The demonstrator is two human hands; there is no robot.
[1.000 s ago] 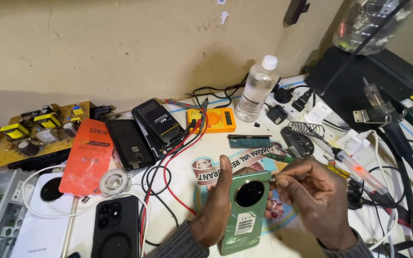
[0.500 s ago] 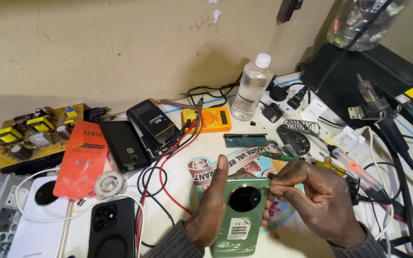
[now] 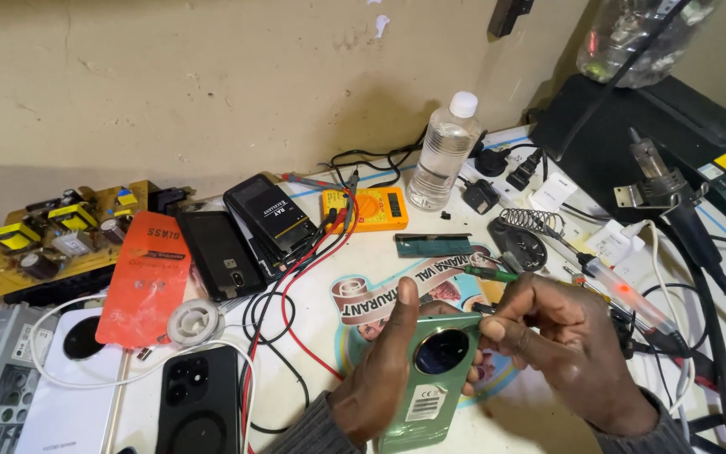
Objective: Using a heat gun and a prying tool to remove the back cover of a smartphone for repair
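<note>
Phone first: a green smartphone (image 3: 430, 382) lies back-up over the printed mat (image 3: 363, 304) near the front edge of the white workbench (image 3: 506, 420), its round camera ring facing me. My left hand (image 3: 380, 378) grasps it along the left edge, thumb stretched up beside the camera ring, which I judge steadies the body against pressure from the other side. My right hand (image 3: 569, 349) is clenched around a thin green-handled tool (image 3: 485, 273), fingertips pinched right at the phone's top right corner; the working tip is hidden behind my fingers, so I cannot tell whether it touches the casing. Holding the tool that low on its shaft suggests fine control is wanted at the corner.

Red and black probe leads (image 3: 296, 277) trail from the yellow multimeter (image 3: 367, 208) down past the phone's left side. Further left lie a black phone with a sticker (image 3: 269, 212), a dark phone (image 3: 216, 252), an orange screen-protector packet (image 3: 146, 277), a small solder reel (image 3: 195, 321) and a black phone case (image 3: 188, 405). A clear plastic bottle (image 3: 443, 155) stands behind the multimeter, and a bare circuit board (image 3: 52, 240) sits at the far left. A coil-spring soldering stand (image 3: 523, 240) rests just right of the tool, close at hand.
</note>
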